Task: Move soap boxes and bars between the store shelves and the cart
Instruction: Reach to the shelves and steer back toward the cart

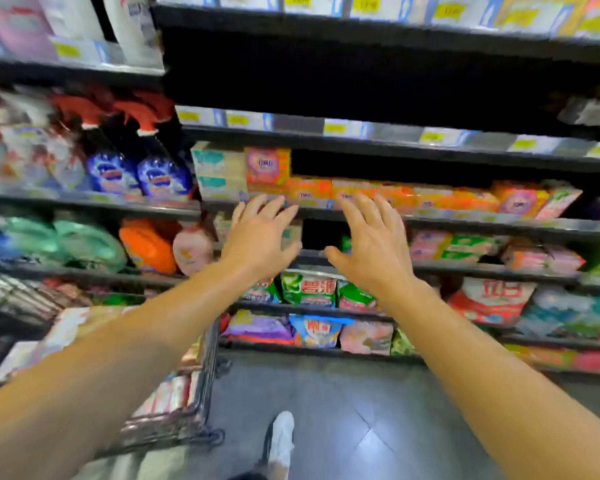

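From the head camera, both hands were raised toward the row of orange soap boxes (378, 197) on the middle shelf (465, 221), each with fingers straight and spread, holding nothing. The left hand (257, 233) hung just below the row's left end; the right hand (374, 244) was just below the row, a little further right, fingertips near the shelf's front lip. The step looked like a reach to take boxes for the cart (187, 393), which stood below and left of the row and already carried pale packages. To do it well, I judged each hand should close on the short sides of one box and draw it straight out, so neighbours would not tip off the lip. The boxes were flat, orange with pink-and-yellow panels and a small logo, laid end to end along the shelf front; one stood stacked higher at the row's left end, beside pale teal-printed boxes (217, 171). Motion blur hid finer print.
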Demonstrator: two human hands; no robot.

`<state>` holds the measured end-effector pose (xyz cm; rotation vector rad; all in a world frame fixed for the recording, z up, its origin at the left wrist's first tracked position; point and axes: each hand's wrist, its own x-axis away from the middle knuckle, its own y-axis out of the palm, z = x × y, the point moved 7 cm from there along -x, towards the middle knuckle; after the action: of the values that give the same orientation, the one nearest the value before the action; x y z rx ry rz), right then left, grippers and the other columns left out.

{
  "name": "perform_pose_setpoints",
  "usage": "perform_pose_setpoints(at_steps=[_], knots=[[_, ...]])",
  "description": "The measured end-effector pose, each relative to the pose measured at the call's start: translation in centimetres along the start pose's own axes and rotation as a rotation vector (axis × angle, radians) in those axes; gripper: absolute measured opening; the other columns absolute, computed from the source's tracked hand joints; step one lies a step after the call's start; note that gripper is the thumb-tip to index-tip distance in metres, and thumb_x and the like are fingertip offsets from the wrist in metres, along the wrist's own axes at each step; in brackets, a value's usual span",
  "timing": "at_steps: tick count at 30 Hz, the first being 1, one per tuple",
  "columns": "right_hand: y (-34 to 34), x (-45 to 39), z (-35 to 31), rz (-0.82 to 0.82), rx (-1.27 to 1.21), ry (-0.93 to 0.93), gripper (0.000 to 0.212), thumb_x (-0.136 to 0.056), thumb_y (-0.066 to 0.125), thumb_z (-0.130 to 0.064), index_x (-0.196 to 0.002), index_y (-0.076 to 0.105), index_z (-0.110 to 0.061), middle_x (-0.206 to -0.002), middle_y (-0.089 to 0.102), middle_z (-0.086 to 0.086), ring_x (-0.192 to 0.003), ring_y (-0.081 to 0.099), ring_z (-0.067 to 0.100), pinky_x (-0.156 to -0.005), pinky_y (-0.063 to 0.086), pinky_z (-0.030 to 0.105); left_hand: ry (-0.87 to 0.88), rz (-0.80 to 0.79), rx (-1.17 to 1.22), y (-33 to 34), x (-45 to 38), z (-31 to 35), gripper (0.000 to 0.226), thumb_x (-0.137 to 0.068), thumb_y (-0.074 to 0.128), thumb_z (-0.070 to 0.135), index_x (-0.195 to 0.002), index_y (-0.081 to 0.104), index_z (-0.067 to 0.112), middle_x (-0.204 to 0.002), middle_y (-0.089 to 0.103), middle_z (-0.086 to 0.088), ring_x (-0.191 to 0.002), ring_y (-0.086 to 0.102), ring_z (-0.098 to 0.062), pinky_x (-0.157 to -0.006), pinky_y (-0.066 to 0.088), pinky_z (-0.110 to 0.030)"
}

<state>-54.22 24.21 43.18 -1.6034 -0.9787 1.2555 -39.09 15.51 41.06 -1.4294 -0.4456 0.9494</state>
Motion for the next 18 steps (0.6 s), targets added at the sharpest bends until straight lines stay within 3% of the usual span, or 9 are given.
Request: perform_pose_setpoints(at_steps=[4, 7, 13, 18], knots=[[6.9, 9.1, -4.9, -0.185, -0.101, -0.02, 0.082, -0.08, 0.064, -0.052, -0.15, 0.039, -0.017, -0.157, 0.034, 0.01, -0.147, 0.023, 0.037, -0.119, 0.022, 0.051, -0.066, -0.176, -0.024, 5.1, 12.1, -2.7, 0.071, -0.078, 0.05, 0.056, -0.141, 0.05, 0.024, -0.148, 0.047, -0.005, -0.136, 0.039, -0.034, -0.111, 0.031, -0.053], [11.1, 14.9, -8.9, -0.274, -0.126, -0.07, 0.082, -0.073, 0.067, -0.051, -0.143, 0.049, -0.012, -0.15, 0.045, 0.014, -0.14, 0.035, 0.042, -0.112, 0.033, 0.057, -0.147, -0.293, -0.003, 7.7, 20.4, -5.2, 0.074, -0.077, 0.043, 0.06, -0.141, 0.051, 0.022, -0.146, 0.049, -0.008, -0.135, 0.04, -0.037, -0.109, 0.033, -0.054], [17.2, 22.2, -17.4, -0.547, -0.072, -0.188, 0.087, -0.084, 0.065, -0.054, -0.155, 0.027, -0.021, -0.162, 0.023, 0.006, -0.15, 0.014, 0.033, -0.121, 0.014, 0.049, -0.306, -0.362, 0.028, 8.8, 33.3, -11.1, 0.072, -0.078, 0.045, 0.058, -0.141, 0.049, 0.023, -0.147, 0.048, -0.006, -0.136, 0.039, -0.036, -0.111, 0.031, -0.055], [20.4, 24.1, -26.5, -0.658, -0.097, -0.271, 0.084, -0.091, 0.057, -0.054, -0.158, 0.018, -0.023, -0.165, 0.013, 0.002, -0.152, 0.004, 0.029, -0.123, 0.006, 0.044, -0.431, -0.35, 0.067, 8.1, 40.6, -19.3, 0.068, -0.089, 0.052, 0.056, -0.15, 0.037, 0.028, -0.158, 0.032, -0.003, -0.146, 0.023, -0.032, -0.118, 0.016, -0.053]])
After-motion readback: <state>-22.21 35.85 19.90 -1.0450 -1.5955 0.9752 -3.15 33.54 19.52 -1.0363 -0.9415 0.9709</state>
